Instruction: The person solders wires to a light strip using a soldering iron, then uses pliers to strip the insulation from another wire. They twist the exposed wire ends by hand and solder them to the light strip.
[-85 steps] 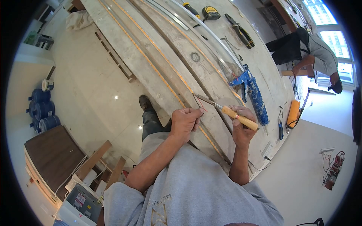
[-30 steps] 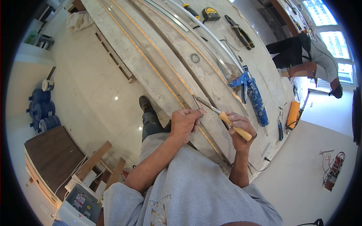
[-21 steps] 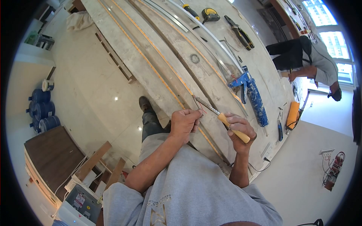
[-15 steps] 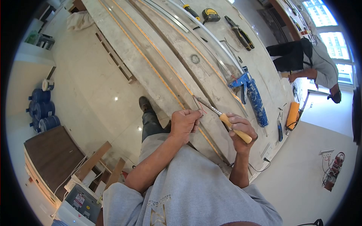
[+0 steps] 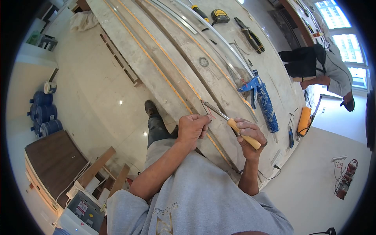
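My right hand [image 5: 252, 137] grips the wooden handle of a soldering iron [image 5: 219, 111]. Its metal shaft points up and left, and the tip meets the end of an orange-lit LED strip [image 5: 172, 62] in a channel of a long board. Close by, my left hand [image 5: 191, 131] is pinched closed at thin red wires [image 5: 210, 112] running toward that strip end. Its fingertips partly hide the wires. A second lit strip [image 5: 147, 55] lies on the board to the left.
Right of my hands lie a blue caulking gun [image 5: 264, 103], pliers [image 5: 250, 35], a tape measure [image 5: 220, 16] and an orange tool [image 5: 303, 121]. A power strip [image 5: 277, 157] sits near the table edge. A co-worker [image 5: 333, 66] bends over at the right. Blue water bottles [image 5: 43, 113] stand left.
My hands and the soldering iron stay almost in place, with the tip still at the strip end. At the right, the co-worker's hand has dropped slightly.
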A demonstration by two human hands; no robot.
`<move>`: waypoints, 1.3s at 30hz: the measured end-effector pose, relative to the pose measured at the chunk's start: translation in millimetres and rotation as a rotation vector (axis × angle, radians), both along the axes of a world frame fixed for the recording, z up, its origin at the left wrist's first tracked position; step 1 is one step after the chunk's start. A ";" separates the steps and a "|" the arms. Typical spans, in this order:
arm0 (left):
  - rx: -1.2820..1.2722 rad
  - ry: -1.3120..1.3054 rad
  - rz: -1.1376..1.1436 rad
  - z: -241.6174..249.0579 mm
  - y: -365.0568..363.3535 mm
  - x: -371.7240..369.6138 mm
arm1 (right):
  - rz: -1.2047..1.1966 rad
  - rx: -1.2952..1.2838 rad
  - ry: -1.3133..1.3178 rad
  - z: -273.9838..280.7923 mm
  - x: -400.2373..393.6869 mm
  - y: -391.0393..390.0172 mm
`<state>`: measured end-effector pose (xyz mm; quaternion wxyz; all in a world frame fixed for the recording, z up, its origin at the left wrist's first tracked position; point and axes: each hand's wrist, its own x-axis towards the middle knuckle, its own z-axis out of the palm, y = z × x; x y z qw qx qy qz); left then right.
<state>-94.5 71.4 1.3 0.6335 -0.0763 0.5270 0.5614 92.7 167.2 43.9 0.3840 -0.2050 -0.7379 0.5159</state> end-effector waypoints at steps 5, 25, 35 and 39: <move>-0.012 -0.008 -0.001 1.1 0.3 -0.1 | 0.004 0.006 -0.010 0.8 0.7 -0.1; -0.005 0.006 0.001 2.3 -0.2 0.2 | 0.052 0.078 -0.078 9.9 0.2 -1.0; -0.007 -0.002 0.006 -0.8 -0.1 0.9 | -0.005 -0.044 0.044 2.5 3.6 -5.3; -0.002 0.003 0.001 1.7 0.0 0.9 | -0.040 -0.063 0.085 -2.0 10.1 -3.5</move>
